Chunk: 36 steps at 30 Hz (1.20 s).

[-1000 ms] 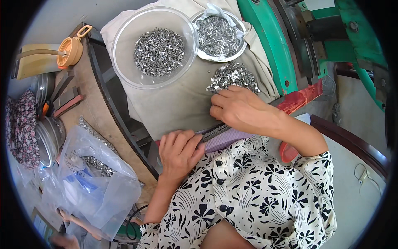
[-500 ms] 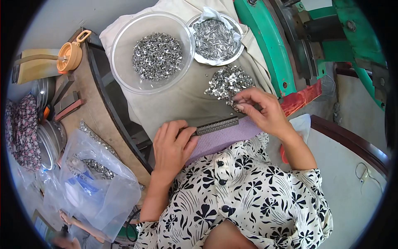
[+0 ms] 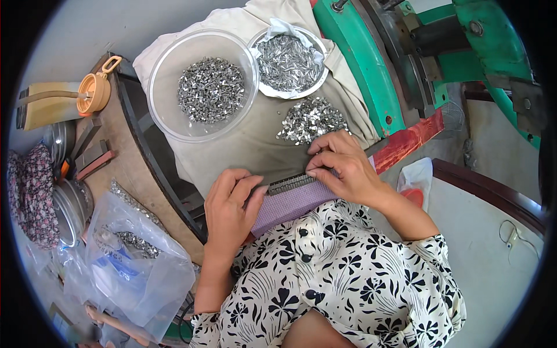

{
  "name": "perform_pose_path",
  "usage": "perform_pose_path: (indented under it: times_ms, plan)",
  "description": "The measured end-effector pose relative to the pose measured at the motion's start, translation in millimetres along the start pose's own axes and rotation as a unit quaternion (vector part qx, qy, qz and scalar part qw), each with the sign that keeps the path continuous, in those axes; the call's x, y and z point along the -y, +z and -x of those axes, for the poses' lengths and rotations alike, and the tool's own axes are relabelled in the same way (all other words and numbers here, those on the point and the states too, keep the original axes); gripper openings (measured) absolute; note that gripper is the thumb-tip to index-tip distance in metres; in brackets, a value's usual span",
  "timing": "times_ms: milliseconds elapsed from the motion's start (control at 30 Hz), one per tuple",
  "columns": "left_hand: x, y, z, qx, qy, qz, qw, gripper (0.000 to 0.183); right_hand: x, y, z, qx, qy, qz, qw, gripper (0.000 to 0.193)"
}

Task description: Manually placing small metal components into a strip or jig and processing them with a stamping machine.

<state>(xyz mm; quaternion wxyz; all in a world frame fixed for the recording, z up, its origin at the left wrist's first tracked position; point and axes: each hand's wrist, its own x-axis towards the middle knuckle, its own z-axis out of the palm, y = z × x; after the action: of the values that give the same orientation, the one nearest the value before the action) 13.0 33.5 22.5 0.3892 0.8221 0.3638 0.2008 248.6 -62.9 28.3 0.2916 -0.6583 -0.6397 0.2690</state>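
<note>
A dark slotted metal bar [image 3: 290, 185], with a row of small slots along it, lies across a purple checked cloth [image 3: 289, 205] in front of me. My left hand [image 3: 231, 200] is at the bar's left end, thumb and fingers curled around that end. Over the bar's right end is my right hand [image 3: 342, 168], thumb and fingertips drawn together; anything between them is too small to make out. Just beyond the right hand lies a loose pile of small shiny metal pieces [image 3: 312, 120] on the grey cloth.
A clear plastic bowl [image 3: 155, 101] of small metal pieces stands at the back left. Beside it, a white-lined bowl [image 3: 321, 84] holds slender metal pins. Green machinery [image 3: 354, 64] rises at the right. A plastic bag [image 3: 165, 278] and an orange-lidded container [image 3: 93, 94] are at left.
My right hand has moved from the near edge of the metal pile down and left onto the bar's right end. The left hand's fingers have loosened slightly. The view has shifted a little.
</note>
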Motion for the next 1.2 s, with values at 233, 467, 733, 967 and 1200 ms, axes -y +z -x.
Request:
perform_pose_path:
  times_ms: [233, 467, 733, 967, 1200]
  plan:
    - [-3, 2, -6, -0.018, 0.008, -0.007, 1.000, 0.019, 1, 7, 2, -0.008, -0.017, 0.058, 0.998, 0.016]
    - [-6, 3, -19, -0.017, 0.022, -0.001, 1.000, 0.019, 1, 5, -2, -0.008, -0.025, 0.095, 0.995, 0.017]
    - [-13, 4, -22, -0.034, 0.033, 0.005, 0.999, 0.017, 1, -36, -38, -0.088, -0.036, 0.046, 0.994, 0.014]
    - [-30, 8, -43, -0.070, 0.067, 0.037, 0.995, 0.018, -23, -40, -122, -0.006, -0.093, 0.107, 0.990, 0.018]
    - [-36, -3, -66, -0.112, 0.091, 0.027, 0.989, 0.024, -23, -41, -159, 0.131, -0.105, 0.184, 0.969, 0.014]
